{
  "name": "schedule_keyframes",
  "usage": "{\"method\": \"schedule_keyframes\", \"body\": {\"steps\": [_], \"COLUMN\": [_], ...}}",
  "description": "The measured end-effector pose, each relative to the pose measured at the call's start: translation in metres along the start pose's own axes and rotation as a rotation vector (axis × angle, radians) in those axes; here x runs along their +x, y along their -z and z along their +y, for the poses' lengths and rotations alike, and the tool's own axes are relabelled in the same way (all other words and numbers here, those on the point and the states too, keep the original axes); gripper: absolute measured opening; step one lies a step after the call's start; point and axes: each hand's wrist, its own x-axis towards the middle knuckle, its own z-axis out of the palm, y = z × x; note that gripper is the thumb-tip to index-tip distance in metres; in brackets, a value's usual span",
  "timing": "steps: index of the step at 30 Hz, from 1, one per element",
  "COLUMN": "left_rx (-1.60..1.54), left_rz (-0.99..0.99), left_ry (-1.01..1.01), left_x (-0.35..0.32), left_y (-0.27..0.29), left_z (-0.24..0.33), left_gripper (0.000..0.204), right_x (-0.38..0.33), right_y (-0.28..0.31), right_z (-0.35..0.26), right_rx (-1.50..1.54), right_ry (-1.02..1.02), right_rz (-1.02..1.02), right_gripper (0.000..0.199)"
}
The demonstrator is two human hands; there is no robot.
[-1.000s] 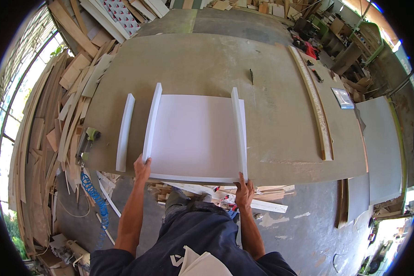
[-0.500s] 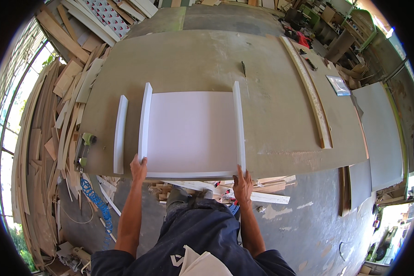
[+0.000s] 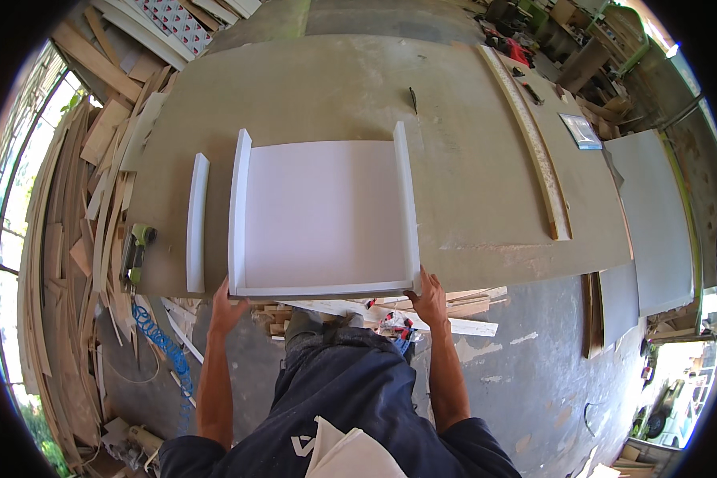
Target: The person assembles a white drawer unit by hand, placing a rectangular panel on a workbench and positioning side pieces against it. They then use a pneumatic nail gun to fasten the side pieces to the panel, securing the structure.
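A white drawer-like box lies at the table's near edge: a flat panel with raised boards along its left, right and near sides, its far side without a board. The side boards run a little past the panel's far edge. My left hand grips the near left corner, fingers along the outer side and thumb at the front. At the near right corner, my right hand holds the box the same way, thumb at the front board. A loose white board lies just left of the box.
A green-and-black nail gun sits at the left edge of the worktable, with a blue coiled hose below. A long wooden strip lies right. A small dark tool lies beyond the box. Scrap boards are stacked left.
Both hands have shifted to the box's near corners, the left back toward me and the right slightly outward. My view has tilted slightly, so everything sits a little higher in the picture.
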Motion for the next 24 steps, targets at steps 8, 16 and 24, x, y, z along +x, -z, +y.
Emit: {"method": "schedule_keyframes", "body": {"steps": [8,16,24], "left_rx": [0.181,0.217,0.168], "left_rz": [0.044,0.067,0.115], "left_ry": [-0.052,0.025,0.017], "left_x": [0.011,0.007,0.004], "left_y": [-0.003,-0.009,-0.018], "left_z": [-0.021,-0.055,-0.038], "left_gripper": [0.067,0.069,0.065], "right_x": [0.006,0.012,0.003], "right_y": [-0.005,0.004,-0.008], "right_z": [0.011,-0.010,-0.001], "right_rx": [-0.020,0.022,-0.015], "right_ry": [0.046,0.006,-0.019], "right_rz": [0.027,-0.020,0.022], "right_gripper": [0.074,0.075,0.073]}}
